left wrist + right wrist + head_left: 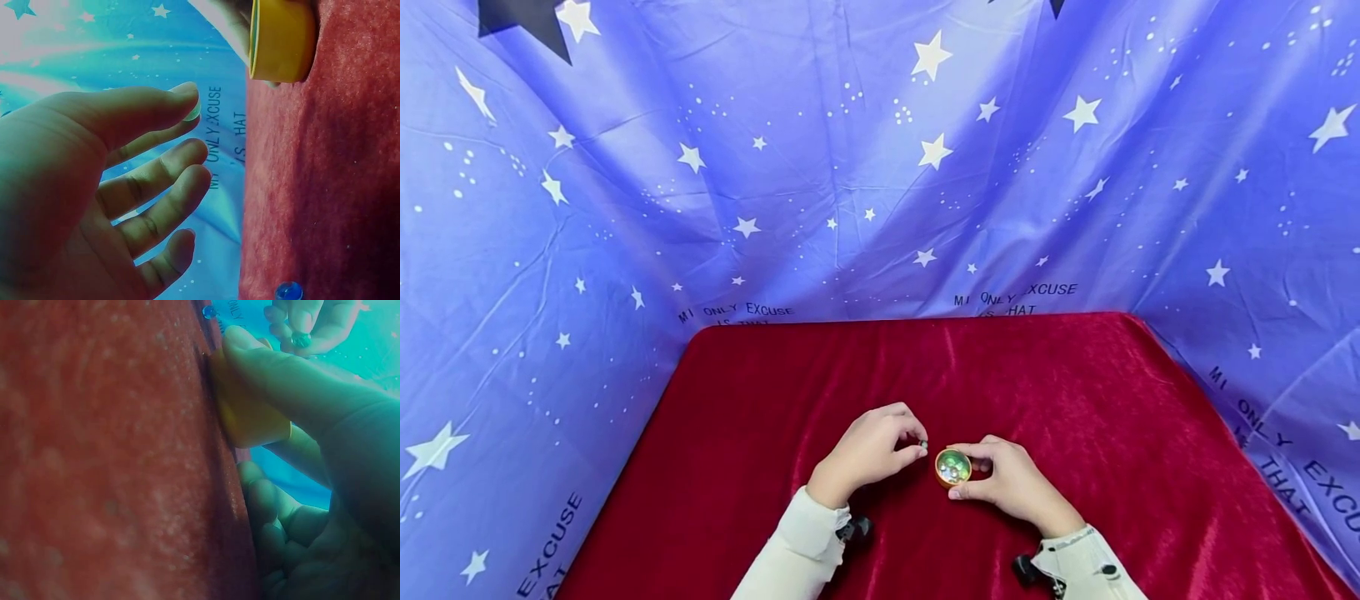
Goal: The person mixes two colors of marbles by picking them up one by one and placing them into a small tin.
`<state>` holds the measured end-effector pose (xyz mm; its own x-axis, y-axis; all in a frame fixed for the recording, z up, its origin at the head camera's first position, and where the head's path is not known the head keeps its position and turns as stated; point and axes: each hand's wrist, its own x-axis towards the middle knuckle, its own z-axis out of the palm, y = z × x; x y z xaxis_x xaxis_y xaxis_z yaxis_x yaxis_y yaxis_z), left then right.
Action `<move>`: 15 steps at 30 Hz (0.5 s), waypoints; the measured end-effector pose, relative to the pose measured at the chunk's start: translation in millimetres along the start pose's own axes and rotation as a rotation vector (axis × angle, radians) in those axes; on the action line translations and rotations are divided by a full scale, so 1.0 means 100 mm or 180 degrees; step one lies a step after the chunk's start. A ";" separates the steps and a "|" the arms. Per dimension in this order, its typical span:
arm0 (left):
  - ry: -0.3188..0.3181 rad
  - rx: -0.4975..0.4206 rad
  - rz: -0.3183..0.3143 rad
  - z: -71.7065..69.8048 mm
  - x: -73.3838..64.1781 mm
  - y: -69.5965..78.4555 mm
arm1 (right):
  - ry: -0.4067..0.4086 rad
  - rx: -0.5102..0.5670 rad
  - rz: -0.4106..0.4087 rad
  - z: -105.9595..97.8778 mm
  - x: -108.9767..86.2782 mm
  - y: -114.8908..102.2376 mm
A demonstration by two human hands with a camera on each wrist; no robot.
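Near the front edge of the red-draped table (1075,375), the right hand (1011,483) grips a small yellow cup (953,467) of beads by its wall while the left hand (868,450) pinches one bead (922,449), probably light, hard and slippery, best taken between fingertips.

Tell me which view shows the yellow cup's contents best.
The head view: it looks down into the yellow cup, showing beads inside. The left wrist view shows only its side and rim; the right wrist view shows its outer wall behind the right hand's thumb.
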<state>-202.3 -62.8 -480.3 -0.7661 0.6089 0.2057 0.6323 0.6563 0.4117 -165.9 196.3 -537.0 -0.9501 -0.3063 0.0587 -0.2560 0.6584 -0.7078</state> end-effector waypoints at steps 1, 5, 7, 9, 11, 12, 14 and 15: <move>0.0007 -0.0004 0.0003 0.00 0.00 0.00 | 0.0004 -0.0005 -0.0006 0.00 0.00 0.00; 0.0038 -0.0010 0.0026 0.04 0.00 0.00 | 0.0017 -0.0021 -0.0028 0.00 -0.01 0.01; 0.0062 -0.0005 0.0054 0.06 0.00 0.01 | 0.0018 -0.0022 -0.0031 0.01 -0.01 0.01; 0.0078 0.0017 0.0096 0.08 0.01 0.01 | 0.0016 -0.0021 -0.0033 0.01 -0.01 0.02; 0.0087 0.0057 0.0134 0.10 0.01 0.02 | 0.0010 -0.0020 -0.0032 0.01 -0.01 0.01; 0.0090 0.0079 0.0147 0.11 0.01 0.03 | 0.0010 -0.0016 -0.0035 0.01 -0.01 0.01; 0.0094 0.0118 0.0165 0.13 0.02 0.04 | 0.0019 -0.0014 -0.0053 0.00 0.00 0.00; 0.0099 0.0144 0.0171 0.14 0.03 0.05 | 0.0026 -0.0010 -0.0056 0.00 0.00 0.00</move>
<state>-199.8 -52.1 -489.9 -0.7338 0.6301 0.2541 0.6765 0.6431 0.3588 -165.8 196.3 -536.9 -0.9469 -0.3122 0.0769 -0.2732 0.6551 -0.7044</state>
